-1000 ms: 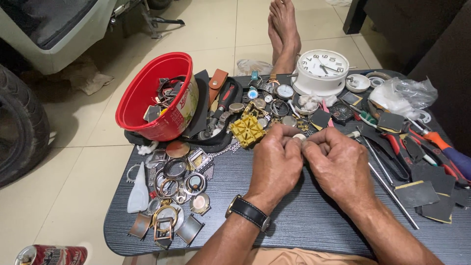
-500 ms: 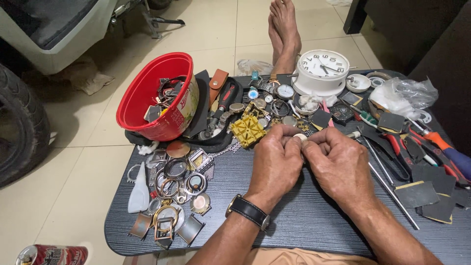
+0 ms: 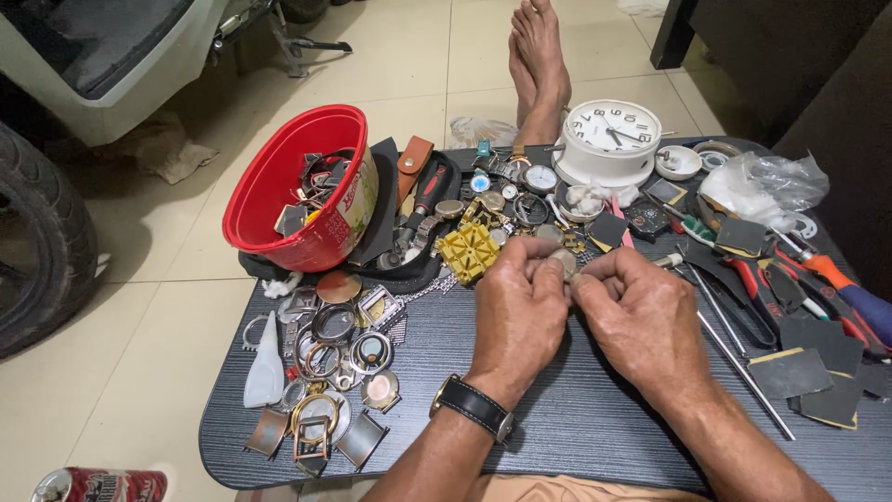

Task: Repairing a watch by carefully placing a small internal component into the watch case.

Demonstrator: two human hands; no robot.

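Red labelled tub point(image 3: 307, 191) behind hands point(image 3: 576, 302).

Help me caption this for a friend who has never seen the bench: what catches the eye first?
Both hands, left hand and right hand, meet at the middle of the dark table, pinching a small round metal part. At far left a red bowl of parts tilts; behind the hands stands a white clock.

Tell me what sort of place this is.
Probably a home watch-repair corner. A low table on a tiled floor is strewn with watch cases and tools, and both hands hold a small round part. A tyre stands nearby.
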